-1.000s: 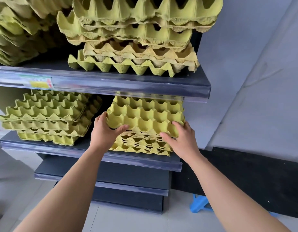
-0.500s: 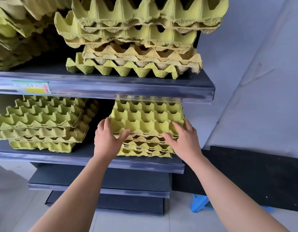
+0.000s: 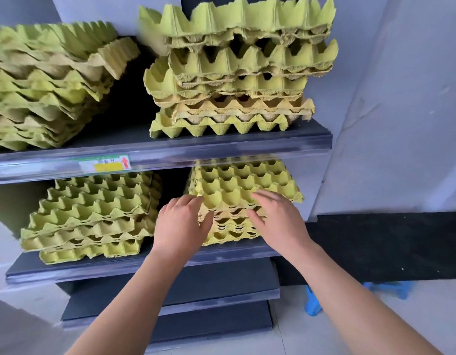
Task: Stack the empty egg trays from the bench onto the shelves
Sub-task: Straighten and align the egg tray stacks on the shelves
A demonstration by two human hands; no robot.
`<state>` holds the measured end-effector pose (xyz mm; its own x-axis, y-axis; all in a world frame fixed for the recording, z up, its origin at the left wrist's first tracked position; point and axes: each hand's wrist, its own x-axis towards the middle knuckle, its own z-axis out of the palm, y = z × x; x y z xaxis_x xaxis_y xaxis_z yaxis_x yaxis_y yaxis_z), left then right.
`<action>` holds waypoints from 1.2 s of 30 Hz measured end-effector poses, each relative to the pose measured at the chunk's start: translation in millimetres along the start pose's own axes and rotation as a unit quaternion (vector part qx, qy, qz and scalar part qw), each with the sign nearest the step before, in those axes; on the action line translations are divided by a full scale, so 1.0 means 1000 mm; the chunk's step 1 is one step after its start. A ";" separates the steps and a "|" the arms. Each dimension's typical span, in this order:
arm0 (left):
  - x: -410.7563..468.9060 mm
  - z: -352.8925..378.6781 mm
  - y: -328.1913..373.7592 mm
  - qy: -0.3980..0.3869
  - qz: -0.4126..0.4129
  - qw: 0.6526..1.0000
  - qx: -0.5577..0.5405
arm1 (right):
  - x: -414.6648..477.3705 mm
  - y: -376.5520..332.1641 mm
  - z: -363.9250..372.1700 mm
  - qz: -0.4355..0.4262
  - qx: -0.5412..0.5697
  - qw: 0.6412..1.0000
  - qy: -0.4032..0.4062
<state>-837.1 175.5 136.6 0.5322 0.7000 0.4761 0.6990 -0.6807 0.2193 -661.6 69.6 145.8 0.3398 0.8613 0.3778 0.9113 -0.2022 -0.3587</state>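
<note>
Head view: one shelf rack, two hands.
Left hand (image 3: 182,224): fingers loose and spread, touching the near left edge of the egg tray stack (image 3: 245,185), holding nothing.
Right hand (image 3: 280,221): fingers loose, resting on the stack's near right edge.
Stack place: right side of the middle shelf (image 3: 145,267).

Two bare forearms, bare left hand (image 3: 179,224), bare right hand (image 3: 280,222)

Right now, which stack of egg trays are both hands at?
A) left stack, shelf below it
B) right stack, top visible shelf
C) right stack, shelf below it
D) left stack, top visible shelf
C: the left hand and the right hand are both at the front of the right stack on the shelf below the top one.
</note>
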 end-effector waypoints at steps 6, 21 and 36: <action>0.007 -0.076 -0.014 0.063 0.023 0.998 -0.006 | 0.013 -0.068 -0.032 -0.046 0.018 0.999 0.014; 0.043 -0.222 -0.122 0.198 -0.117 0.972 0.057 | 0.123 -0.224 -0.082 -0.210 0.095 0.972 0.048; 0.113 -0.292 -0.284 0.085 -0.246 0.965 0.037 | 0.223 -0.308 -0.056 -0.093 0.026 0.995 0.013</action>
<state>-1115.2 384.9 377.1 0.0463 0.8843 0.4647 0.8822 -0.2544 0.3963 -853.2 297.5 388.6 0.1722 0.8691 0.4637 0.9460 -0.0146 -0.3239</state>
